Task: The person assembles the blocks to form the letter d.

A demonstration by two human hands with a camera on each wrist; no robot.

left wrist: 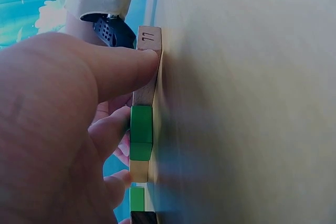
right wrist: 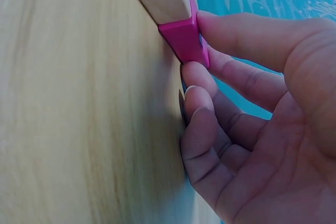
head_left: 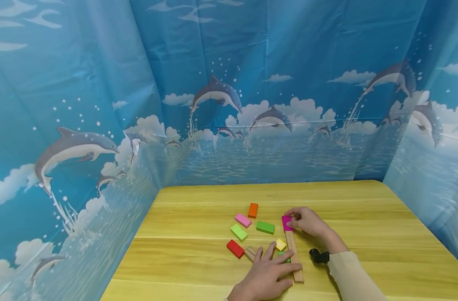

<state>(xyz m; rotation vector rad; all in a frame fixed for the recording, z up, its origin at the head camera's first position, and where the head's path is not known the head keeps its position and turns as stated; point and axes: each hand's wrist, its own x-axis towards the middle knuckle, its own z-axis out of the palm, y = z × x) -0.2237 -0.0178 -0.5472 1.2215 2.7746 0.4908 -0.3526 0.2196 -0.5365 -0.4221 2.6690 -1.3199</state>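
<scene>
A row of plain wood [head_left: 291,242] lies on the table, with printed marks on its near end [left wrist: 149,38] in the left wrist view. At its far end sits a magenta block [right wrist: 186,40], which my right hand [head_left: 311,223] pinches between thumb and fingers. My left hand [head_left: 264,274] spreads over the near part of the row; its thumb and fingertips rest on the wood. Below those fingers, partly hidden, are a green block [head_left: 281,253], a yellow block [head_left: 281,244] and bare-wood pieces [head_left: 250,253].
Left of the row lie a red block [head_left: 235,248], a lime block [head_left: 239,232], a pink block [head_left: 243,220], an orange block [head_left: 253,210] and another green block [head_left: 265,227]. A black device [head_left: 319,256] sits at my right wrist. Dolphin-print curtains [head_left: 214,159] surround the table [head_left: 364,209].
</scene>
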